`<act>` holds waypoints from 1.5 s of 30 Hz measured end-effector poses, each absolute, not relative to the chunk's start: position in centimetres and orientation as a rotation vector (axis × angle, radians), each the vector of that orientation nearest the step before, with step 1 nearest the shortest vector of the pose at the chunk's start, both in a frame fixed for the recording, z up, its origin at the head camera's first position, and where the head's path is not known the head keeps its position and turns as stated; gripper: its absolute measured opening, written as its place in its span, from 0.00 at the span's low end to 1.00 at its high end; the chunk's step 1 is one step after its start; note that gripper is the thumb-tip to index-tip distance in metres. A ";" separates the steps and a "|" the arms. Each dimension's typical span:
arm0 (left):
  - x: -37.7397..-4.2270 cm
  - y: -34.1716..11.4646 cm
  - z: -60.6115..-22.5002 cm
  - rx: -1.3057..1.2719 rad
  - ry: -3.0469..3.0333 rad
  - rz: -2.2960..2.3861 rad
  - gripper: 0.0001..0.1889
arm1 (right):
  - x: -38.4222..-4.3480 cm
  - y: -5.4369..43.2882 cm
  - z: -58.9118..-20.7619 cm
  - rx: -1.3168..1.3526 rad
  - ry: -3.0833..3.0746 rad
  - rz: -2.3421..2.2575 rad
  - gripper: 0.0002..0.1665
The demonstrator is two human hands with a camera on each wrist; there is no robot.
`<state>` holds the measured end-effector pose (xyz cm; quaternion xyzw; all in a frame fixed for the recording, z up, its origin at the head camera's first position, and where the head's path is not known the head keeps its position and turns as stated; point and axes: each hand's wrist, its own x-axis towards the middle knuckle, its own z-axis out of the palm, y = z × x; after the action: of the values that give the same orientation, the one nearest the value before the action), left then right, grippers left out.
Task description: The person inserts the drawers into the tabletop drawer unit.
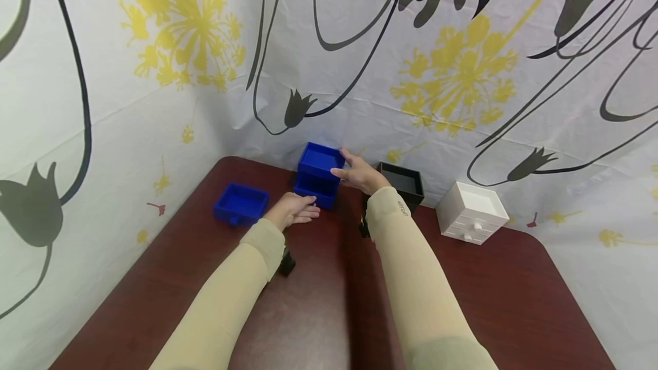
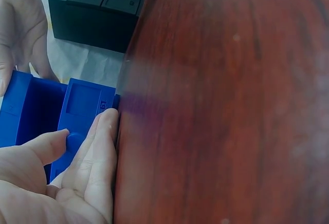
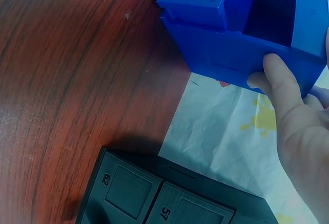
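Note:
A small blue drawer cabinet (image 1: 321,159) stands at the table's back edge, its upper slot an open hollow. In its bottom part sits a blue drawer (image 2: 85,100), standing out a little from the cabinet's front. My left hand (image 1: 294,210) is at this drawer's front, thumb and fingers on either side of its round knob (image 2: 76,141), pinching it. My right hand (image 1: 360,175) grips the cabinet's right side near the top, some fingers hidden behind it. A loose blue drawer (image 1: 240,203) lies on the table left of my left hand.
Right of the cabinet stands a black drawer cabinet (image 1: 403,181), partly behind my right wrist. Farther right is a white drawer cabinet (image 1: 472,213) with two knobs. All are on a dark red wooden table (image 1: 308,313), with a patterned cloth (image 1: 329,73) hanging behind.

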<state>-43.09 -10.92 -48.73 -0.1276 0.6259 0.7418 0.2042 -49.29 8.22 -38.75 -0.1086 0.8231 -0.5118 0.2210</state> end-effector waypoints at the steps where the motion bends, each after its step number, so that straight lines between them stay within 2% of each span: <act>1: -43.1 -10.9 -48.7 -0.356 1.748 2.068 0.23 | -49.3 8.2 -38.8 -0.299 2.272 -1.418 0.51; 45: -43.9 -10.8 -48.5 -0.335 1.758 2.043 0.23 | -49.5 8.2 -39.0 -0.307 2.264 -1.435 0.51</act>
<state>-43.91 -10.84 -48.51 -0.1207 0.6326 0.7353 0.2111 -49.47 8.21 -38.98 -0.1110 0.8185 -0.5190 0.2201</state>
